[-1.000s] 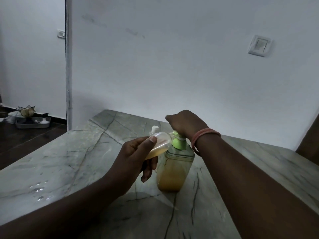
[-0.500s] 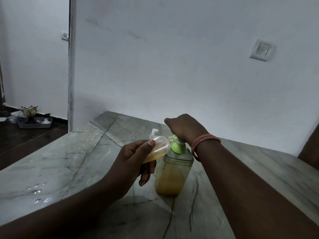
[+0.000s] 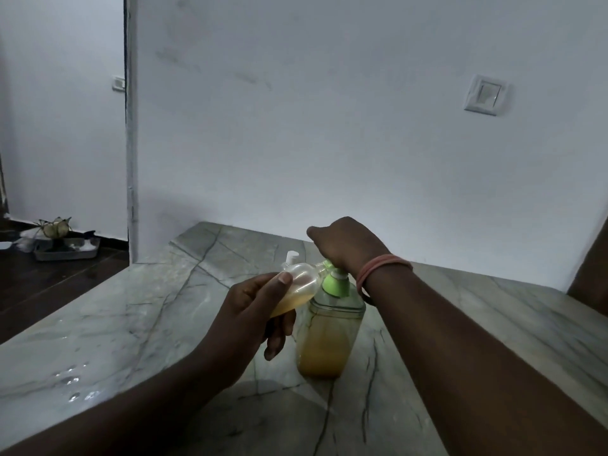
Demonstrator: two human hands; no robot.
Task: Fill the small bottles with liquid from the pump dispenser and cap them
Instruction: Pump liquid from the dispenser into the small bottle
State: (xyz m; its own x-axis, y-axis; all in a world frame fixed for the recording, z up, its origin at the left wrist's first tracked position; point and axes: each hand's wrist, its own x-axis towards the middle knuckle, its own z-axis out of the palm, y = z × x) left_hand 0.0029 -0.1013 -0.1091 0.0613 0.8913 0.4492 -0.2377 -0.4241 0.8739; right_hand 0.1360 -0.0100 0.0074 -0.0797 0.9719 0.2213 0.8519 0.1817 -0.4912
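Small bottle (image 3: 297,286) is in my left hand (image 3: 253,311), tipped nearly on its side, mouth pushed up against the spout of the pump dispenser (image 3: 330,327). Fingers and thumb wrapped round the bottle body. Amber liquid sits along its low side, roughly a third to half full by my read, so filling is underway, not finished.

My right hand (image 3: 343,246) is on top of the dispenser's green pump head, fingers curled over it, pressing down. Palm side is hidden, so I can't see exactly how they lie.

The dispenser stands upright on the marble counter (image 3: 131,324), a bit over half full, plenty left.

A white cap-like piece (image 3: 291,257) shows just behind the bottle, on the dispenser's left. Can't tell if it's this bottle's cap or another bottle's top.

No other small bottles visible, so I can't count any as done. Left: top this one up, cap it.

Water droplets (image 3: 70,380) on the counter well left of the dispenser.
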